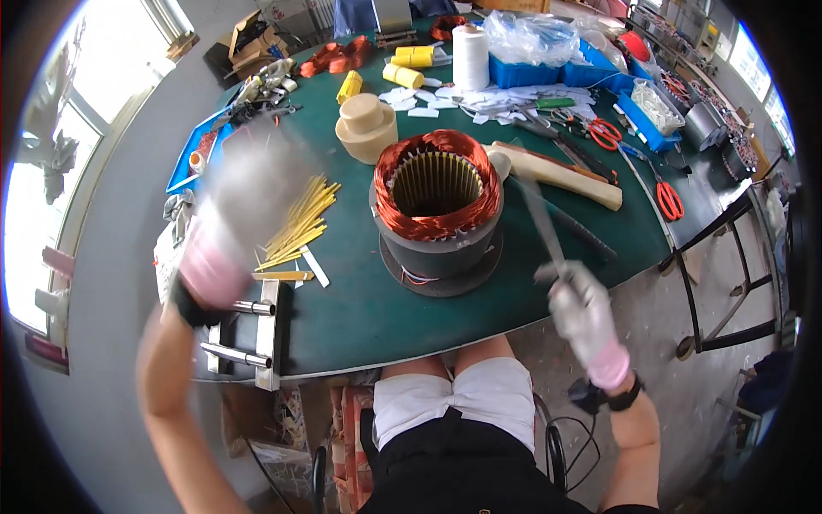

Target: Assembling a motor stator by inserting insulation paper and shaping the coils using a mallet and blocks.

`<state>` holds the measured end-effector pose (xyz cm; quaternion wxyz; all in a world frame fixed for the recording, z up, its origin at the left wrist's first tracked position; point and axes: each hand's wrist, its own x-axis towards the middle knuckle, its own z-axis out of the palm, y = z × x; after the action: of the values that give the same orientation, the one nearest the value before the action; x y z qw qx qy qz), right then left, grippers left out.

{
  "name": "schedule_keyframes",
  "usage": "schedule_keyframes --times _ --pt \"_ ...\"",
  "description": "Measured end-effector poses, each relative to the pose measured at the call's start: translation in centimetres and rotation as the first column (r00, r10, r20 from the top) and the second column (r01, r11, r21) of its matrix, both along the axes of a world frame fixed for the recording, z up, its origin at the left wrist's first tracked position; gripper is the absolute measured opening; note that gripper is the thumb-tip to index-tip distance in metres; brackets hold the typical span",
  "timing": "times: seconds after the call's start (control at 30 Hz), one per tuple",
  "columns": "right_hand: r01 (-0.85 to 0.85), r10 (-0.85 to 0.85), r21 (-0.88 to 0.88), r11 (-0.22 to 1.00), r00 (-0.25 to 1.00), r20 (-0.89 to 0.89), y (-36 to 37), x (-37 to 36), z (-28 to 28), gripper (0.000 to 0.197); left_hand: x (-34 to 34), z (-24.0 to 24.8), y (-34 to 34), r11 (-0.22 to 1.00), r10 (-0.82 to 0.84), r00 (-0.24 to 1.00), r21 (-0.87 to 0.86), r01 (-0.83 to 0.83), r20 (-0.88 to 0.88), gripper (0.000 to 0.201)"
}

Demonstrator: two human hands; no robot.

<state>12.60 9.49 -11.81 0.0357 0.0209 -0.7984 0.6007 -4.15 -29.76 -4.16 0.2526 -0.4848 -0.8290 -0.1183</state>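
A motor stator (441, 244) with red-brown copper windings stands upright on a round dark base (445, 285), in the middle of the green table. My right hand (584, 313), in a white and pink glove, is closed on the lower end of a thin flat blade-like tool (541, 218) that points up beside the stator's right side. My left hand (248, 193), gloved alike, is smeared by motion over the table's left side, so its fingers cannot be made out. Close to it lies a pile of narrow yellow strips (300, 224).
A metal frame with two rods (267, 334) sits at the table's left front edge. Behind the stator are a cream stepped block (366, 128) and a white thread spool (470, 58). A mallet (565, 177), red-handled scissors (667, 199) and blue trays (527, 74) lie right and far.
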Motion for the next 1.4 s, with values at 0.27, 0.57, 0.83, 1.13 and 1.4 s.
schedule_keyframes --times 0.27,0.57,0.83,1.13,1.4 --pt "-0.203 0.203 -0.004 0.979 0.979 -0.037 4.4 -15.7 -10.4 0.017 1.6 4.3 11.3 0.901 0.11 0.982 0.401 -0.164 0.153 0.02" --pt "-0.342 0.338 0.009 0.939 0.924 -0.18 -0.4 -23.6 -13.0 0.036 5.2 -5.5 17.7 0.847 0.101 0.987 0.511 -0.149 0.121 0.017" --pt "-0.123 0.14 0.185 0.975 0.987 -0.078 -0.9 -16.7 -10.9 0.023 5.5 -7.5 14.2 0.75 0.035 0.999 0.661 -0.025 -0.003 0.023" --pt "0.099 -0.099 0.137 0.986 0.995 -0.011 2.2 -8.6 -7.7 0.021 6.1 -7.6 12.9 0.717 0.053 0.955 0.655 -0.24 0.292 0.02" --pt "-0.026 0.017 0.105 0.994 0.996 0.085 7.3 -0.8 -5.7 0.02 6.8 -7.4 15.0 0.7 0.135 0.975 0.68 -0.22 0.177 0.02"
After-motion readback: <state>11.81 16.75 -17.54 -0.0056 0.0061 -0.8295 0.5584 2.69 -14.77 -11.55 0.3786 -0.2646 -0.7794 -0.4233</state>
